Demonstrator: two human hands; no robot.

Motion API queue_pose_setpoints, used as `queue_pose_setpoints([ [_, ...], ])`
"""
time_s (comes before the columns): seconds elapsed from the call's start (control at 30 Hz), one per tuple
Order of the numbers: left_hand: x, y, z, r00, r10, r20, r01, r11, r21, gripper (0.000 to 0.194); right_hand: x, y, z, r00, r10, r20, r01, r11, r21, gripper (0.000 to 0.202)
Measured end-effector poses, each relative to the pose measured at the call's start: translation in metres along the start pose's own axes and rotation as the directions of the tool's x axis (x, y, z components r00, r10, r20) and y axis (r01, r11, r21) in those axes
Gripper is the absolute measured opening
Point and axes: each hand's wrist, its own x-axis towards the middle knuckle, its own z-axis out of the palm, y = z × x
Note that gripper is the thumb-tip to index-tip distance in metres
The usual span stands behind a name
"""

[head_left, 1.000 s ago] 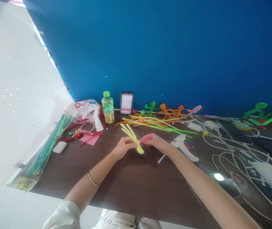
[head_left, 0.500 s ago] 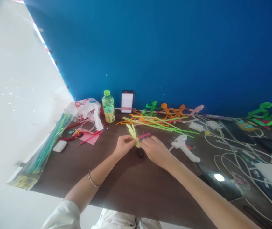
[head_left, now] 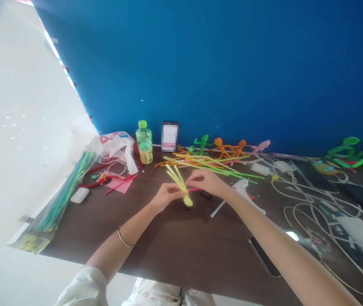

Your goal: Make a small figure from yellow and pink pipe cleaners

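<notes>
My left hand [head_left: 167,195] pinches a bundle of yellow pipe cleaners [head_left: 180,178] around its middle. Loose strands fan out at the top, and the lower end is a thick twisted knob. A short pink pipe cleaner [head_left: 194,189] sticks out to the right from the bundle. My right hand [head_left: 207,182] is closed against the bundle's right side, with fingertips at the pink piece. Exactly what lies between those fingers is partly hidden. A small dark object [head_left: 204,194] lies under my right hand.
Behind my hands lie loose yellow, green and orange pipe cleaners [head_left: 213,163], with several finished figures [head_left: 221,148] by the blue wall. A glue gun [head_left: 240,187], a phone [head_left: 265,257] and white cables [head_left: 296,204] lie right. A bottle [head_left: 144,144] and plastic bag [head_left: 113,144] stand left.
My right hand has moved up along the yellow bundle, uncovering its lower knob. The pink piece now points more level. The glue gun is partly covered by my forearm, and a phone shows beside it.
</notes>
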Motion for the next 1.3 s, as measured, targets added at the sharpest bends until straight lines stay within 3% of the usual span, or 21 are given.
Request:
queue_pose_setpoints([
  [0.13, 0.002, -0.004, -0.001, 1.0, -0.002, -0.019, 0.0, 0.996, -0.086, 0.018, -0.003, 0.016, 0.008, 0.971, 0.172, 0.168, -0.21, 0.947, 0.242, 0.032],
  [0.27, 0.004, -0.005, -0.002, 0.995, 0.018, -0.096, -0.028, 0.995, -0.099, 0.017, -0.011, 0.025, 0.025, 0.976, 0.2, 0.086, -0.218, 0.918, 0.333, 0.039],
  [0.4, 0.005, -0.002, 0.001, 0.973, 0.046, -0.225, -0.058, 0.997, -0.051, 0.019, -0.022, 0.018, 0.034, 0.988, 0.128, -0.088, -0.116, 0.985, 0.129, 0.035],
  [0.5, 0.005, -0.001, 0.004, 0.957, 0.058, -0.283, -0.062, 0.998, -0.006, 0.019, -0.03, 0.007, 0.035, 0.988, -0.056, -0.146, 0.024, 0.977, -0.214, 0.029],
  [0.57, 0.005, -0.001, 0.005, 0.949, 0.065, -0.308, -0.061, 0.998, 0.022, 0.019, -0.033, 0.001, 0.034, 0.976, -0.195, -0.094, 0.124, 0.86, -0.496, 0.027],
  [0.63, 0.005, -0.003, 0.006, 0.943, 0.08, -0.322, -0.065, 0.996, 0.059, 0.02, -0.035, -0.002, 0.033, 0.949, -0.314, -0.011, 0.216, 0.678, -0.702, 0.024],
  [0.73, 0.006, -0.007, 0.004, 0.942, 0.117, -0.316, -0.079, 0.988, 0.131, 0.023, -0.033, -0.003, 0.03, 0.884, -0.463, 0.069, 0.308, 0.464, -0.831, 0.023],
  [0.83, 0.007, -0.01, 0.002, 0.957, 0.119, -0.264, -0.073, 0.981, 0.18, 0.024, -0.028, 0.0, 0.024, 0.833, -0.545, 0.095, 0.355, 0.395, -0.847, 0.027],
  [0.93, 0.007, -0.01, -0.001, 0.976, 0.079, -0.201, -0.033, 0.974, 0.222, 0.024, -0.022, 0.001, 0.016, 0.867, -0.484, 0.118, 0.383, 0.494, -0.78, 0.028],
  [1.07, 0.007, -0.008, -0.004, 0.993, 0.034, -0.112, -0.002, 0.961, 0.276, 0.025, -0.014, -0.004, 0.005, 0.936, -0.309, 0.17, 0.351, 0.762, -0.544, 0.029],
  [1.17, 0.004, -0.002, -0.005, 1.0, -0.015, 0.002, 0.014, 0.97, 0.244, 0.026, -0.008, -0.008, -0.004, 0.969, -0.206, 0.136, 0.241, 0.911, -0.334, 0.026],
  [1.3, 0.0, 0.005, -0.004, 0.989, -0.09, 0.121, 0.079, 0.992, 0.098, 0.023, -0.003, -0.004, -0.009, 0.982, -0.031, 0.188, 0.035, 0.999, -0.016, 0.028],
])
